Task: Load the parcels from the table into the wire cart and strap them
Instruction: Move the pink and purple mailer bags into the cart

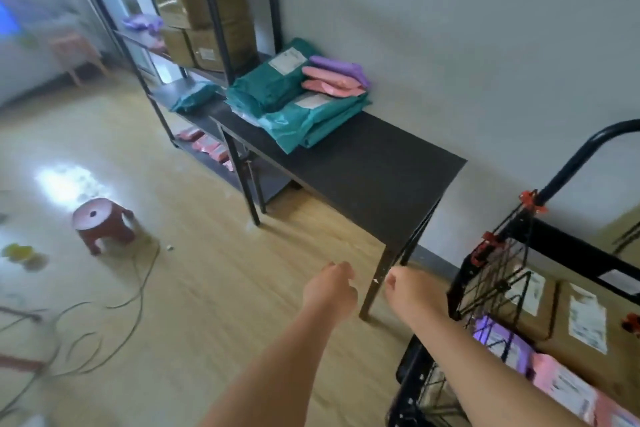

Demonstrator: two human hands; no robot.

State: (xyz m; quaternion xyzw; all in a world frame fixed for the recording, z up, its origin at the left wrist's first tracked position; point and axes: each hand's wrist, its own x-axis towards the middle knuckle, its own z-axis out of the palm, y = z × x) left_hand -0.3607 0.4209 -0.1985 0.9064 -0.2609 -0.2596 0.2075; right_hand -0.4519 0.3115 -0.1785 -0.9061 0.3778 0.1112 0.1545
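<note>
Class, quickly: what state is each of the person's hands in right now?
Left hand: open, fingers loosely curled, holding nothing.
Right hand: open, fingers loosely curled, holding nothing.

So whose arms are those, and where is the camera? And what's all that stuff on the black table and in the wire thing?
There is no robot here, just a person. The one picture comes from a camera worn on their head, so you look down along their own two bare arms. The left hand and the right hand reach forward with loosely curled fingers and hold nothing. On the black table lies a pile of soft parcels: green parcels, with pink parcels and a purple parcel on top. The wire cart stands at the right and already has brown boxes in it.
</note>
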